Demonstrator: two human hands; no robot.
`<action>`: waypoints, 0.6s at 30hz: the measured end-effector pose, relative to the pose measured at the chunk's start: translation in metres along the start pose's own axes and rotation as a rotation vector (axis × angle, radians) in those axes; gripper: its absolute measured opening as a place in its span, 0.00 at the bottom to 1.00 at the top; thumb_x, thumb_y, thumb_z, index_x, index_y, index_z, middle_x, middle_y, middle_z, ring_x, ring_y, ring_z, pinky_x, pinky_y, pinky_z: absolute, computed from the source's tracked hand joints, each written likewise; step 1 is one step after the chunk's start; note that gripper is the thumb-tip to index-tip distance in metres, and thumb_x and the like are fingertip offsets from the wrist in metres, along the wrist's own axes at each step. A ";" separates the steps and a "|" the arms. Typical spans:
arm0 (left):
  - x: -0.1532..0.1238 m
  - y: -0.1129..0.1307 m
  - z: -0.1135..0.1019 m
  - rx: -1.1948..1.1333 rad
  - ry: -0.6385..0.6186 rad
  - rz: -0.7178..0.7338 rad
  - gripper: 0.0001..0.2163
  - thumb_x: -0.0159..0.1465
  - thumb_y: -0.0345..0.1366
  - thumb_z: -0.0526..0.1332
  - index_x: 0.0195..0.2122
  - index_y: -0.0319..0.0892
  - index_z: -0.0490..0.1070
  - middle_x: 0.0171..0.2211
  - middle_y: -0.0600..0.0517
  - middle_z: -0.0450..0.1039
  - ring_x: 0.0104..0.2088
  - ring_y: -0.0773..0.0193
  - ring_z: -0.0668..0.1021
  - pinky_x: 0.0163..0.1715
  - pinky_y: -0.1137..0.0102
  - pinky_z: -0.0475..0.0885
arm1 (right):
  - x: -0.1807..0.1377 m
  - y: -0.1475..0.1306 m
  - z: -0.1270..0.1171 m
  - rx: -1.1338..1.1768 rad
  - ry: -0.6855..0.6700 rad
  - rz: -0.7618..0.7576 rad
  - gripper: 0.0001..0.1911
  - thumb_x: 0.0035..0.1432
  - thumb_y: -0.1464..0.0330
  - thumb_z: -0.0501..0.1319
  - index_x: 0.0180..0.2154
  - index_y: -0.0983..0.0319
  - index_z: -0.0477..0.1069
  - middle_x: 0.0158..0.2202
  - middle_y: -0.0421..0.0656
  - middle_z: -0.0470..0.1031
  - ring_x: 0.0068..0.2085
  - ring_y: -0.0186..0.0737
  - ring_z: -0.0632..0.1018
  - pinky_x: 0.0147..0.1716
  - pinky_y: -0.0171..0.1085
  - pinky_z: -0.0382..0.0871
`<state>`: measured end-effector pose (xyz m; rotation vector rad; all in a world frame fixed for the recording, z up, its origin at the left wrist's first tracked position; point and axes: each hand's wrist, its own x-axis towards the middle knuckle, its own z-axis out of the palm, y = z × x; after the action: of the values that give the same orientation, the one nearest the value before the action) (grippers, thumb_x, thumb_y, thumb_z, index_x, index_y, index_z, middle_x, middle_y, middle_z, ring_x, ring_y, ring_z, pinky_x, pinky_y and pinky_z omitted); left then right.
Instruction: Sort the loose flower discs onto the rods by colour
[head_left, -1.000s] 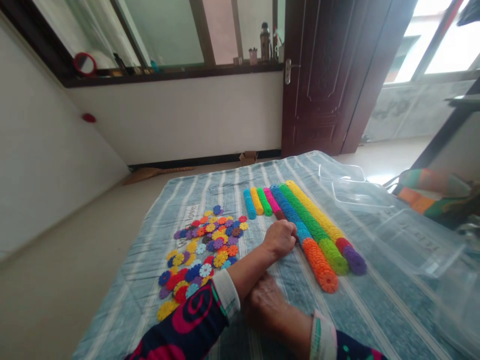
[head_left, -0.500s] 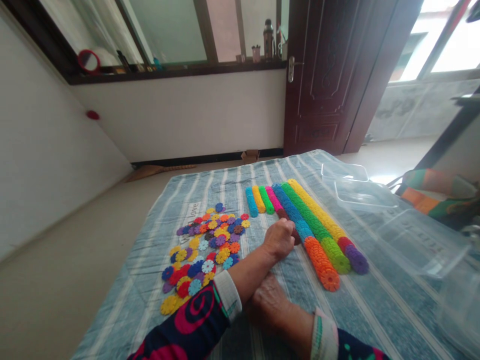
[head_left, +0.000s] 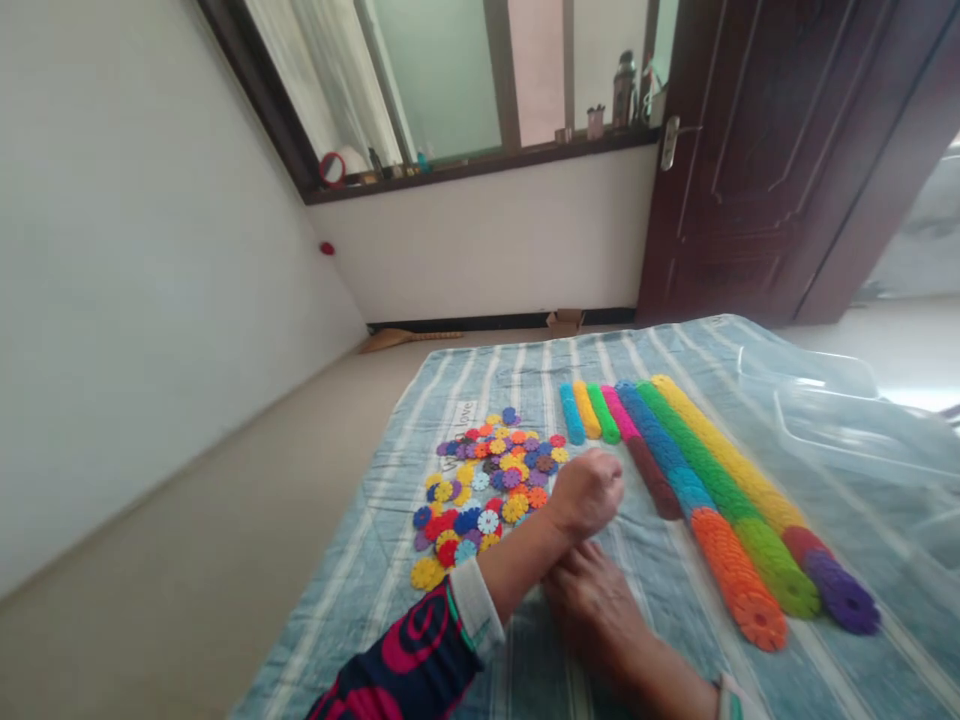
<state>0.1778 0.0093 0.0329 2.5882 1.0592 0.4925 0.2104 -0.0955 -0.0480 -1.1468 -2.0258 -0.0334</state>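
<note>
My left hand is curled into a fist above the striped cloth, between the pile of loose flower-shaped discs and the rows of stacked discs. Nothing shows inside the fist. Just to its right lies the pink-and-brown row, a small gap away. My left forearm crosses over my right hand, which rests palm down on the cloth. Further right lie the blue-and-orange row, the green row and the yellow row with a purple end.
Three short rows, blue, yellow and green, lie at the far side of the cloth. Clear plastic tubs stand at the right. Beyond are bare floor, a white wall, a window sill with bottles and a dark door.
The view has swung left. My left fist has drawn back a little from the brown end of the pink row, which now shows in full. My right hand has stayed on the cloth.
</note>
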 end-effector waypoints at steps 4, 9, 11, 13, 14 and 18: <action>-0.026 -0.054 -0.033 0.072 0.115 -0.206 0.08 0.60 0.28 0.57 0.25 0.41 0.70 0.29 0.50 0.74 0.34 0.63 0.75 0.38 0.70 0.69 | 0.007 -0.006 -0.012 0.033 -0.064 0.032 0.09 0.58 0.79 0.57 0.32 0.60 0.70 0.34 0.44 0.74 0.37 0.45 0.73 0.36 0.42 0.68; -0.059 -0.116 -0.074 0.154 0.226 -0.467 0.09 0.58 0.28 0.57 0.21 0.42 0.69 0.26 0.52 0.73 0.31 0.65 0.75 0.37 0.71 0.67 | 0.008 -0.009 -0.015 0.075 -0.078 0.055 0.09 0.60 0.79 0.57 0.32 0.60 0.69 0.34 0.43 0.73 0.39 0.44 0.72 0.38 0.41 0.67; -0.070 -0.129 -0.084 0.142 0.239 -0.538 0.09 0.57 0.27 0.56 0.21 0.42 0.69 0.24 0.53 0.73 0.31 0.65 0.75 0.35 0.72 0.66 | 0.007 -0.009 -0.014 0.080 -0.078 0.055 0.10 0.60 0.79 0.57 0.33 0.59 0.69 0.35 0.43 0.73 0.39 0.44 0.71 0.38 0.41 0.66; -0.078 -0.136 -0.089 0.125 0.244 -0.583 0.09 0.57 0.27 0.56 0.21 0.42 0.70 0.23 0.54 0.72 0.30 0.65 0.75 0.33 0.73 0.66 | 0.006 -0.009 -0.014 0.083 -0.080 0.059 0.10 0.60 0.79 0.57 0.33 0.59 0.70 0.36 0.43 0.73 0.40 0.45 0.71 0.39 0.41 0.66; -0.081 -0.136 -0.089 0.117 0.245 -0.588 0.09 0.56 0.28 0.56 0.21 0.42 0.70 0.23 0.54 0.72 0.29 0.65 0.75 0.33 0.73 0.66 | 0.006 -0.009 -0.014 0.084 -0.084 0.065 0.10 0.60 0.79 0.57 0.33 0.59 0.70 0.36 0.43 0.74 0.41 0.45 0.71 0.39 0.41 0.66; -0.075 -0.125 -0.078 0.050 0.229 -0.481 0.08 0.57 0.29 0.57 0.22 0.41 0.72 0.25 0.53 0.74 0.29 0.66 0.75 0.33 0.73 0.66 | 0.007 -0.010 -0.015 0.090 -0.090 0.075 0.10 0.59 0.80 0.57 0.33 0.60 0.70 0.37 0.43 0.74 0.41 0.45 0.71 0.40 0.41 0.67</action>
<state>0.0180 0.0520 0.0385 2.2354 1.7245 0.6490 0.2105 -0.1016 -0.0299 -1.1852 -2.0389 0.1484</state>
